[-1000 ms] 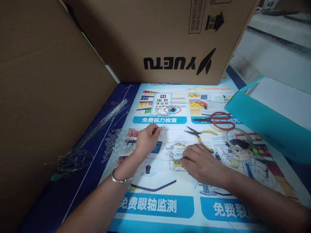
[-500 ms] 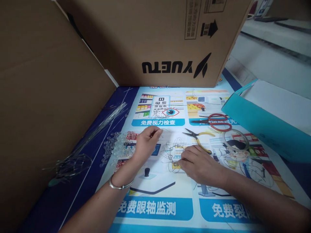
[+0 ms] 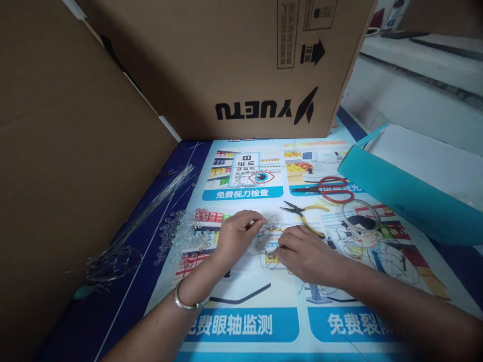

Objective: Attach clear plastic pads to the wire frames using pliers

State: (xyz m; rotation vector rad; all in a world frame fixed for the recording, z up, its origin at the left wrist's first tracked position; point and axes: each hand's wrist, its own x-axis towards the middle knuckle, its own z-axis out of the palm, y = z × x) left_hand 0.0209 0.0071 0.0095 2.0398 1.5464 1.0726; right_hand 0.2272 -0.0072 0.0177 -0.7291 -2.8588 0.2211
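My left hand (image 3: pixel 239 231) is pinched closed at the upper left of a wire piece strung with clear beads (image 3: pixel 260 241). A thin wire seems to run from its fingertips, though the fingers partly hide it. On the other side, my right hand (image 3: pixel 304 254) has thumb and fingers closed on the lower right edge of the beaded wire piece, which lies low over the printed mat with thin wire loops sticking out. Loose clear and pinkish beads (image 3: pixel 184 231) are heaped left of my left hand. Pliers with yellow handles (image 3: pixel 306 213) lie just above my right hand.
Red-handled scissors (image 3: pixel 335 190) and a coil of wire (image 3: pixel 360 215) lie beyond the pliers. A teal box (image 3: pixel 400 196) stands at right. Cardboard panels (image 3: pixel 256 60) wall off the back and left. A bundle of wires (image 3: pixel 158 198) lies along the left side.
My left hand has moved right and slightly down, bringing its fingertips to the beaded wire piece. My right hand keeps its grip. The whole view has shifted slightly.
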